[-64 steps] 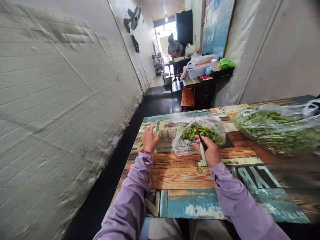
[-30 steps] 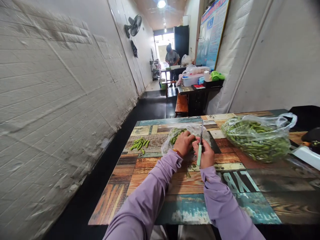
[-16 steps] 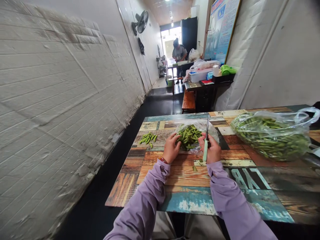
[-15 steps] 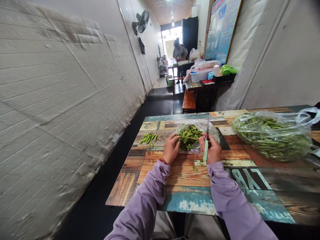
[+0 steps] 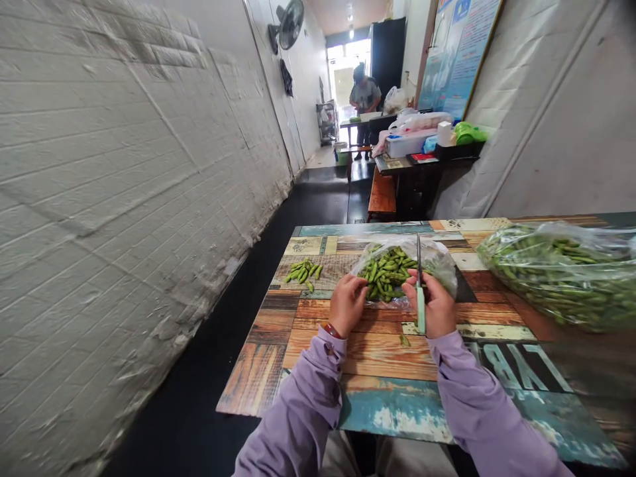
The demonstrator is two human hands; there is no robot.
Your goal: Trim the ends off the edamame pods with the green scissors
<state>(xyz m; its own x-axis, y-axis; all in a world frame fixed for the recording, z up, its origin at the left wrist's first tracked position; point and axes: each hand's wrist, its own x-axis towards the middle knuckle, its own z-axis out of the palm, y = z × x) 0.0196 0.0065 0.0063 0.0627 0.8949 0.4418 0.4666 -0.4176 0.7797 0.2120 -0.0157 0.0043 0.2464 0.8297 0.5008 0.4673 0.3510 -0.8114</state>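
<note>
My right hand [image 5: 438, 308] is closed around scissors [image 5: 420, 306] with a mint-green handle, seen edge-on, their blades pointing up and away from me. Green soybean pods [image 5: 387, 273] lie heaped on an opened clear plastic bag [image 5: 444, 260] between and just beyond my hands. At the heap's left edge is my left hand [image 5: 346, 303], its fingers curled and the tips pinched together; whatever they hold is hidden. A smaller pile of pods [image 5: 303, 270] rests on the table farther left. A bit of pod trimming [image 5: 404, 340] lies in front of the bag.
On the right of the patterned table [image 5: 318, 364] stands a large clear bag full of pods [image 5: 556, 278]. Beyond are a wooden bench [image 5: 381, 193] and another table with a plastic box [image 5: 403, 146]. A person [image 5: 365, 96] stands far back. A white brick wall [image 5: 124, 199] runs along the left.
The view has shifted, so the table sits slightly farther right and lower. My left fingers have drawn together at the heap's edge. The scissors stay in my right hand.
</note>
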